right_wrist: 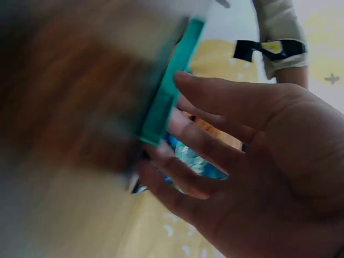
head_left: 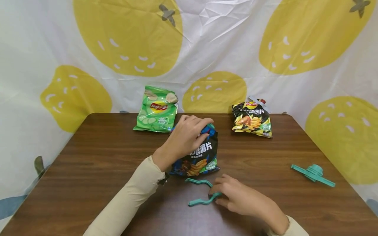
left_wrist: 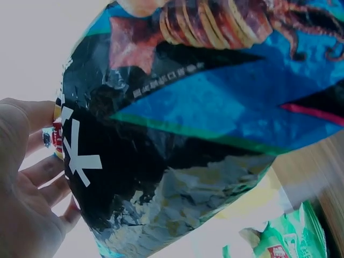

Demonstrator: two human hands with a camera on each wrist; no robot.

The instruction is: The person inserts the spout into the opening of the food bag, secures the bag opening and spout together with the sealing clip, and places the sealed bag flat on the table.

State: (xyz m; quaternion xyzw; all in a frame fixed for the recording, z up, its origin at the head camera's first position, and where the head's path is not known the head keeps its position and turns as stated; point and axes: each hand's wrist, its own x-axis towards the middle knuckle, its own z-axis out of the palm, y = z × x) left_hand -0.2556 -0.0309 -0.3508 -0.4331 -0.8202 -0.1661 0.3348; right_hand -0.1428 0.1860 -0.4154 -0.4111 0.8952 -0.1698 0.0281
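A black and blue chip bag [head_left: 203, 154] stands at the middle of the table. My left hand [head_left: 189, 132] grips its top edge, thumb on the front and fingers over the back. In the left wrist view the bag's side [left_wrist: 188, 123] shows a squid picture, with crumpled silver at its upper end. My right hand [head_left: 236, 195] pinches a teal bag clip [head_left: 200, 202], whose two wavy arms spread apart toward the left, just in front of the bag. In the right wrist view the thumb lies against the clip [right_wrist: 166, 91], with the fingers behind it.
A green chip bag [head_left: 155, 111] stands at the back left. A black and yellow chip bag [head_left: 251, 121] stands at the back right, its silver top folded. Another teal clip [head_left: 314, 173] with a round part lies near the table's right edge. A lemon-print cloth [head_left: 212, 49] hangs behind.
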